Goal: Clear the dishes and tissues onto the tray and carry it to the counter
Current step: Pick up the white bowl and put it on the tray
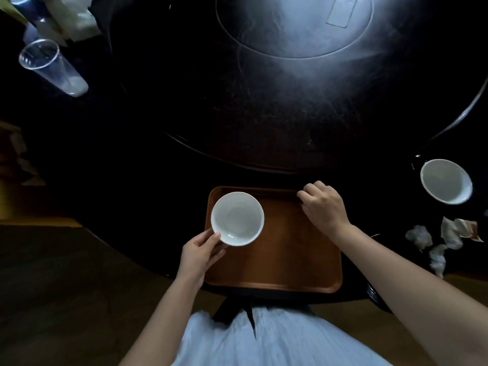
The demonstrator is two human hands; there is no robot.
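A brown wooden tray (pixel 290 260) lies at the near edge of the dark round table. My left hand (pixel 199 253) grips the near rim of a white bowl (pixel 237 219), which is over the tray's far left corner. My right hand (pixel 323 206) is curled on the tray's far right edge. A second white bowl (pixel 446 182) stands on the table to the right. Crumpled white tissues (pixel 435 240) lie near the table's right edge. A clear plastic cup (pixel 50 66) stands at the far left.
A raised round turntable (pixel 277 88) fills the middle of the table, with a flat card (pixel 340 11) lying on it. A white packet (pixel 74 19) and a dark bottle stand at the far left behind the cup. Wooden floor lies to the left, below the table.
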